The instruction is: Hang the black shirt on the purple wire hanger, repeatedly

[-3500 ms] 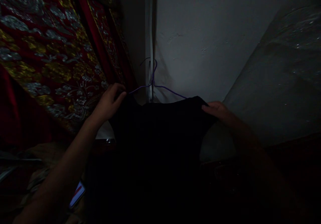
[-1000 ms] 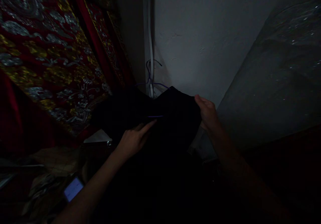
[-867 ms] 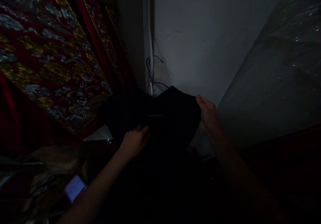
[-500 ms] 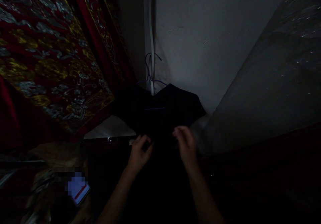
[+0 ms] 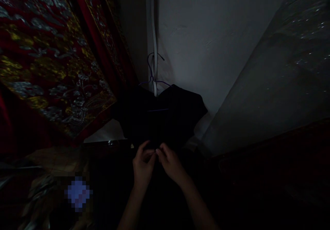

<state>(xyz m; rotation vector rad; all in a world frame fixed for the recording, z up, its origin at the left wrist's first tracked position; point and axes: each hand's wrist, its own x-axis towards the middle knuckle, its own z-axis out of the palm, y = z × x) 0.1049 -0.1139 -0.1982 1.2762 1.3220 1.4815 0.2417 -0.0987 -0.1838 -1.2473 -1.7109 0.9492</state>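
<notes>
A black short-sleeved garment (image 5: pixel 180 102) hangs on a thin wire hanger (image 5: pixel 151 68) against the wall. In front of its chest both my hands meet, fingertips nearly touching. My left hand (image 5: pixel 143 163) is closed in a pinch on the dark cloth, thumb toward the right. Facing it, my right hand (image 5: pixel 168 163) also pinches at the front of the garment. Deep shadow hides the exact bit of cloth between the fingers and the garment's lower part.
Red cloth with gold and silver embroidery (image 5: pixel 51 65) hangs at the left. A pale cord (image 5: pixel 154 34) runs down the wall behind the hanger. Clear plastic sheeting (image 5: pixel 283 72) covers the wall at right. A blurred-out bluish patch (image 5: pixel 78 192) glows at lower left.
My hands have come together: the right moved left and down to the middle of the garment, and the left shifted slightly, so their fingertips now meet at the cloth.
</notes>
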